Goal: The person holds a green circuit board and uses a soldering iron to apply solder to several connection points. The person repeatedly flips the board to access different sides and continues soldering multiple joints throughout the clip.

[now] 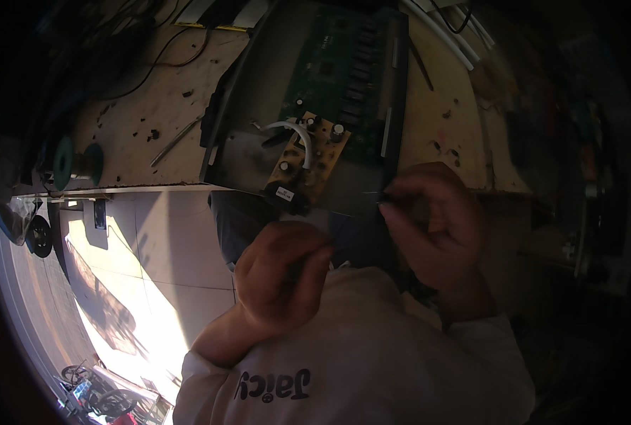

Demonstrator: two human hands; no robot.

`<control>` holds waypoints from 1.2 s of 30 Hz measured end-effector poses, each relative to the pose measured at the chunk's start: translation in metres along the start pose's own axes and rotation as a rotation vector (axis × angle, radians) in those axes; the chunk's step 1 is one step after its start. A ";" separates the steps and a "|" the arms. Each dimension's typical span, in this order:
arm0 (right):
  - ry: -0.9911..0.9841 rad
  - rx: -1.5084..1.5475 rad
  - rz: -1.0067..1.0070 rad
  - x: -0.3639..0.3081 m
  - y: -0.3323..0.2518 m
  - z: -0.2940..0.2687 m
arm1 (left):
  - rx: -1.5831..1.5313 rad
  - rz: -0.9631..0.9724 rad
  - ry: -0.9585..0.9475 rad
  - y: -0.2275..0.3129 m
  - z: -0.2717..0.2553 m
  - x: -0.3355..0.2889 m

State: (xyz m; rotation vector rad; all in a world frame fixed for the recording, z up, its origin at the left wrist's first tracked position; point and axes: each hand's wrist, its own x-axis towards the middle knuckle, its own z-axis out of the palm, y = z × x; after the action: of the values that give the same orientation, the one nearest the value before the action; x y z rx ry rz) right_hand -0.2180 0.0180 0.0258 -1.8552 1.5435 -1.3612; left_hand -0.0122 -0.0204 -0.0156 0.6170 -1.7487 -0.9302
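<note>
An open, dark metal case [248,152] lies on the workbench and reaches over its near edge. Inside it is a long green circuit board [322,67]. Nearer me is a tan circuit board [326,152] with round capacitors and a thick white cable [305,138] arching over it. My left hand [280,276] is just below the case's near edge, its fingers curled toward the thumb; anything inside them is hidden. At the near right corner of the case, my right hand [439,223] pinches thumb and forefinger together around something small and dark that I cannot make out.
A thin metal tool [176,142] lies left of the case, among dark scraps. Further left stands a green-ended spool [78,166]. A dark slim rod [421,65] and white tubes [450,32] lie on the right. Sunlit floor [124,262] shows below left.
</note>
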 end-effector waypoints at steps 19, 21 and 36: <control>-0.179 -0.050 -0.110 -0.009 -0.019 0.001 | -0.175 -0.145 0.012 0.006 0.013 -0.002; -0.204 -0.010 -0.100 -0.009 -0.019 0.001 | -0.228 -0.167 0.022 0.008 0.012 -0.005; -0.531 0.106 -0.094 -0.032 -0.007 0.012 | -0.340 -0.143 -0.196 -0.005 -0.012 -0.034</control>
State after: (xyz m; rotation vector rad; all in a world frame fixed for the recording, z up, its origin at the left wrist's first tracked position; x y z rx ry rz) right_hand -0.2023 0.0460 0.0118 -2.0255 1.1043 -0.8598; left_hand 0.0106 -0.0010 -0.0363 0.4431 -1.6771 -1.3923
